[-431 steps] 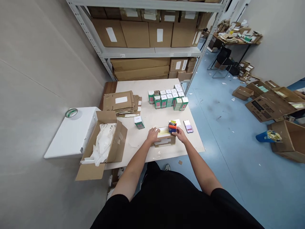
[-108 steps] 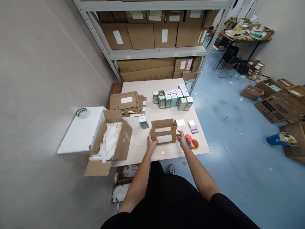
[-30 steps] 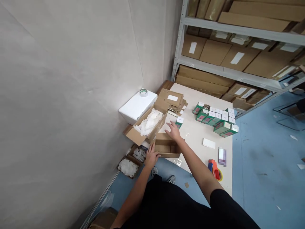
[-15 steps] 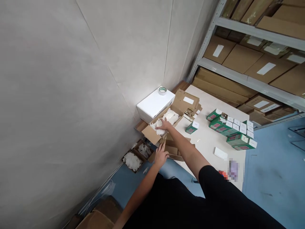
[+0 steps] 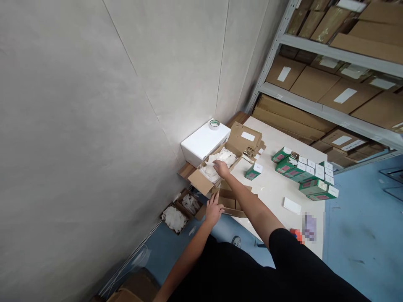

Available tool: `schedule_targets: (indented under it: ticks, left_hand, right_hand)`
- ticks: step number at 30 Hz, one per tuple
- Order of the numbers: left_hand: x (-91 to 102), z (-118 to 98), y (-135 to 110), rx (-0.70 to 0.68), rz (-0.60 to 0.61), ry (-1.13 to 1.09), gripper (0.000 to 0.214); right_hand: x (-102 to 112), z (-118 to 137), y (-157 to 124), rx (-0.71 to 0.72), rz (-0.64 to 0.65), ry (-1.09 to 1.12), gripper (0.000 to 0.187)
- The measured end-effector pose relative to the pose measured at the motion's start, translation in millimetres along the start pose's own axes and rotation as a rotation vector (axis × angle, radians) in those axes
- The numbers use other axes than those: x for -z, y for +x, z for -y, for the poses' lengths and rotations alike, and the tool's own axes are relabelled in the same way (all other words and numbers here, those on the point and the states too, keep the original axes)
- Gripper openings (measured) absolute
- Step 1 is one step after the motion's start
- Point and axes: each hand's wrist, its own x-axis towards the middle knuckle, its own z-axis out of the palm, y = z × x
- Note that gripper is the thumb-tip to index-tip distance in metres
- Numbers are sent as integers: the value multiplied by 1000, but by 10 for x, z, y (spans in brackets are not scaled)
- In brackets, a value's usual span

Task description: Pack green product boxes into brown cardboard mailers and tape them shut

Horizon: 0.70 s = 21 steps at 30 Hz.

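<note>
My right hand point(image 5: 222, 168) is in the open carton point(image 5: 200, 180) of white, thin, crumpled packets point(image 5: 227, 156). Its fingers are bent together on a white piece at the top of the pile; its exact kind is too small to tell. My left hand point(image 5: 214, 210) lies with fingers stretched out against the near left corner of a second open carton point(image 5: 231, 213), which stands lower and nearer to me. Brown cardboard shows inside that carton, partly hidden by my right forearm. One green box point(image 5: 253, 171) with a white top stands on the table to the right.
A white box point(image 5: 201, 144) carries a tape roll point(image 5: 214, 124) by the wall. Flattened cartons point(image 5: 248, 136) lie behind. Several green boxes point(image 5: 296, 170) and a white block point(image 5: 291, 205) are on the table point(image 5: 270, 197). Floor cartons point(image 5: 174, 219) hold white material; a shelf point(image 5: 333, 113) holds cartons.
My right hand's spread fingers have drawn together on the white packets, and a white piece stands up by them. My left hand stays by the lower carton. The view has shifted slightly.
</note>
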Motion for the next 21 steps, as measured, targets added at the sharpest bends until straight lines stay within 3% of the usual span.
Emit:
schedule_targets:
  ticks: [6, 10, 16, 19, 21]
  left_hand:
    - [-180, -246, 26, -9, 6, 47, 6]
    - [-306, -503, 120, 0, 27, 90, 3]
    - [-470, -930, 497, -32, 40, 105, 9]
    - [-566, -1184, 723, -43, 21, 111, 13]
    - [-645, -1371, 852, -44, 13, 119, 13]
  right_hand:
    - [360, -170, -158, 80, -260, 226, 21]
    - [698, -363, -504, 128, -404, 307, 18]
    - [1152, -950, -1647, 24, -545, 343, 20]
    - [1217, -1313, -2270, -135, -553, 328, 21]
    - [1207, -1554, -2606, -266, -487, 289, 22]
